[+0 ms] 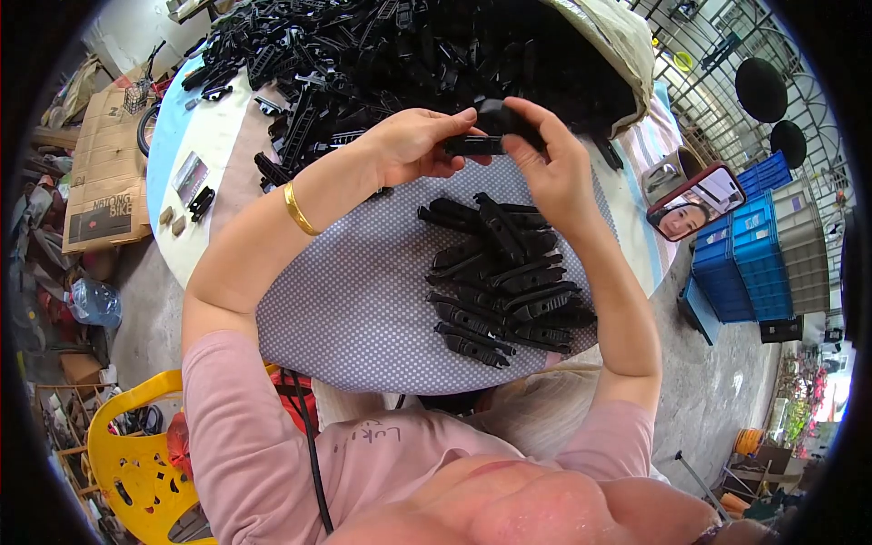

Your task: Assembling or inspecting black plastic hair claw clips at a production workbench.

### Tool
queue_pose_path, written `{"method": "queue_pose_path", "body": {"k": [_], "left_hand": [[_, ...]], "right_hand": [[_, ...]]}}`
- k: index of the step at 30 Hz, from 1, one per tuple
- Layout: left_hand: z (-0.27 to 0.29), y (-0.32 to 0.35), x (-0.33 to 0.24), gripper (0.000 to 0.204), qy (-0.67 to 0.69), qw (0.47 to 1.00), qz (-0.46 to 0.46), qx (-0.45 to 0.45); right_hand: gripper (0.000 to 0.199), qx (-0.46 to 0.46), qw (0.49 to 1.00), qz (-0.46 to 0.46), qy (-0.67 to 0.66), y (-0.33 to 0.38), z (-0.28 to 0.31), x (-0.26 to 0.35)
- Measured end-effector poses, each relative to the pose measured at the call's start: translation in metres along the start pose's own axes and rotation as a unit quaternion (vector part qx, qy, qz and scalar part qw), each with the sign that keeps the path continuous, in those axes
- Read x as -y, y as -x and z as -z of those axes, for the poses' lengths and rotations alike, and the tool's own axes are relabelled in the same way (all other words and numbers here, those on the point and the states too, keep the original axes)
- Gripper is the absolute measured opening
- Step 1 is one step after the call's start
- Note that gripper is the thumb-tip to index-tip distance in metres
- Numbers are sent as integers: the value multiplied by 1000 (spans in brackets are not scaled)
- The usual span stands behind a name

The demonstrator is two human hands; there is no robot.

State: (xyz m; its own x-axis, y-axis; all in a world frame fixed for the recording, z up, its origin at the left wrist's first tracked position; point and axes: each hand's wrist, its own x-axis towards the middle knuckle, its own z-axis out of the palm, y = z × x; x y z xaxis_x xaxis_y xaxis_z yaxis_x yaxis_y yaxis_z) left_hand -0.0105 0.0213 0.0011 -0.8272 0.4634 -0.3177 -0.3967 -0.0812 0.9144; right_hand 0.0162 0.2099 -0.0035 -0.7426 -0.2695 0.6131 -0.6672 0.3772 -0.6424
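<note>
- Right now both hands are up over the round table (195,145), close together.
- The left hand (411,145) pinches one end of a small black plastic part (474,143) with its thumb and fingers closed on it.
- The right hand (552,163) holds the other end of the same part, fingers curled tight around it.
- The part sits between the two hands, lying flat and sideways, above the dotted grey cloth (354,291).
- A gold bracelet (297,209) is on the left wrist.
- Below the hands, a small pile of black parts (504,282) lies on the cloth, stacked side by side.
- Behind the hands, a big heap of black parts (400,54) spills from a sack (618,41).
- A phone (697,202) stands at the table's right edge.
- A yellow chair (127,463) is at the lower left.
</note>
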Motion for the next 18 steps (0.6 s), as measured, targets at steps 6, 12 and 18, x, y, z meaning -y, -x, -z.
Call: {"method": "queue_pose_path", "body": {"k": [6,12,18], "left_hand": [[3,-4,7,36,23,998,-12,-49],[-8,8,-1,36,-37,992,-120,18],[-7,7,0,33,-173,966,-190,9]], "right_hand": [[31,67,984,130,105,-5,3,3],[32,16,964,173,199,-3,3,-3],[44,5,988,107,111,-6,8,-12]]}}
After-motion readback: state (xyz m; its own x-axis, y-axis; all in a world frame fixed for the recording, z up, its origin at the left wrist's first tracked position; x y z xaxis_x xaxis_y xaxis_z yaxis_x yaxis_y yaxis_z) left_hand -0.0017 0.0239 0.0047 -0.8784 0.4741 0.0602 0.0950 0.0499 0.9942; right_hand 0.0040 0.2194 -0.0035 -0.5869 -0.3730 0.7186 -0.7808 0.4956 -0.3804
